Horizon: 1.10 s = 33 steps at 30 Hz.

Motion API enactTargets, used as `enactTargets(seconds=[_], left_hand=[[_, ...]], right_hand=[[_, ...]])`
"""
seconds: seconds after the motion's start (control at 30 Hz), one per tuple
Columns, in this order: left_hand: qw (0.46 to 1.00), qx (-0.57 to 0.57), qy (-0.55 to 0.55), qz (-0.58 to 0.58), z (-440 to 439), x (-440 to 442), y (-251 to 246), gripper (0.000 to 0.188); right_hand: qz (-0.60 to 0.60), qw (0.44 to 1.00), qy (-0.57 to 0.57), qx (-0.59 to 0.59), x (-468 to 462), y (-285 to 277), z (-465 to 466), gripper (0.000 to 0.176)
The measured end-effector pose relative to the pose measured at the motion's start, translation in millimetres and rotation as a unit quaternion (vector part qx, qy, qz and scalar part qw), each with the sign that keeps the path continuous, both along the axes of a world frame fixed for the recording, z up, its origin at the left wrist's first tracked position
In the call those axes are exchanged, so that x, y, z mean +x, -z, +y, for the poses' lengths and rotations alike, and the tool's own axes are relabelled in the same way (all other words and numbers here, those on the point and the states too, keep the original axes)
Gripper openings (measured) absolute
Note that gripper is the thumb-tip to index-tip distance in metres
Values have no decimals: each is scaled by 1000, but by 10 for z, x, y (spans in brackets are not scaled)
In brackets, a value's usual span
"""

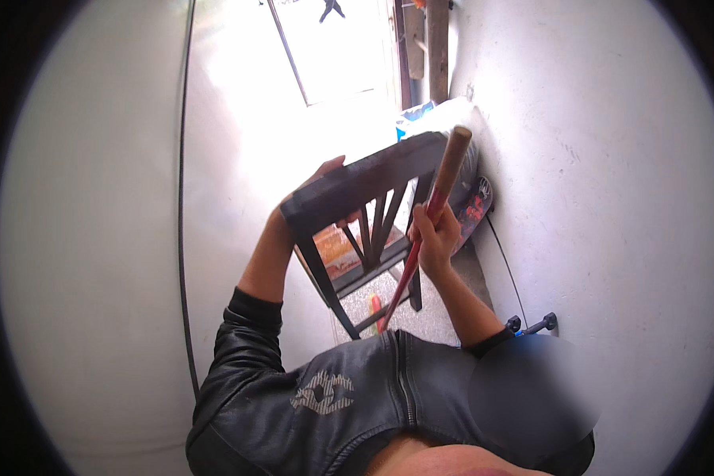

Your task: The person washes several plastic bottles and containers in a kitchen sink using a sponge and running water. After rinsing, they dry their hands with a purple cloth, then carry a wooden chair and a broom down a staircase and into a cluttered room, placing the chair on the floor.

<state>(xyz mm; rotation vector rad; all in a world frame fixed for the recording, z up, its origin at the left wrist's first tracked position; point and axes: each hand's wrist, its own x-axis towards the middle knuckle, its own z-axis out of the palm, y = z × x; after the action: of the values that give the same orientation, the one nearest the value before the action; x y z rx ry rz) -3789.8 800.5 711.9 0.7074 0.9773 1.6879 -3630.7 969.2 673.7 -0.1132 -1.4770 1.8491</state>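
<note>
A dark wooden chair (369,178) with a slatted back is tilted in front of me. Behind its top rail, my left hand (339,190) grips it, the fingers partly hidden by the rail. My right hand (435,235), beside the chair's right post, is closed around a long red broom-like handle (410,262) with a bare wooden-coloured end at the top. The handle slants down toward red and yellow bristles (375,303) near the floor. An orange patterned seat (336,247) shows through the chair back.
Pale walls stand close on both sides, the right wall (601,178) and the left wall (107,208), where a black cable (182,208) hangs. Filled plastic bags (452,119) and a skateboard (476,208) lean at the right, near wooden boards (438,53). A bright doorway (339,47) lies beyond.
</note>
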Motion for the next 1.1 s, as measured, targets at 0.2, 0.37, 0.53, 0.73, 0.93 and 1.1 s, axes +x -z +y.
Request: enactTargets(seconds=[0.2,0.37,0.53,0.73,0.93,1.1], left_hand=[[993,37,20,108,649,-218,-114,68],[997,28,-36,66,589,-228,388,67],[996,45,-68,42,572,-126,535,60],[989,29,-137,50,778,-405,707,57],[990,37,-126,58,798,-507,641,64],[993,25,-114,38,865,-432,528,68]], right_hand=[[63,998,13,15,-235,85,800,18],[67,998,1,21,-268,403,798,12],[73,995,32,59,-194,419,892,6],[158,981,62,94,-101,225,1231,5],[180,978,63,83,-32,283,1353,7],[121,983,84,111,133,231,1485,15]])
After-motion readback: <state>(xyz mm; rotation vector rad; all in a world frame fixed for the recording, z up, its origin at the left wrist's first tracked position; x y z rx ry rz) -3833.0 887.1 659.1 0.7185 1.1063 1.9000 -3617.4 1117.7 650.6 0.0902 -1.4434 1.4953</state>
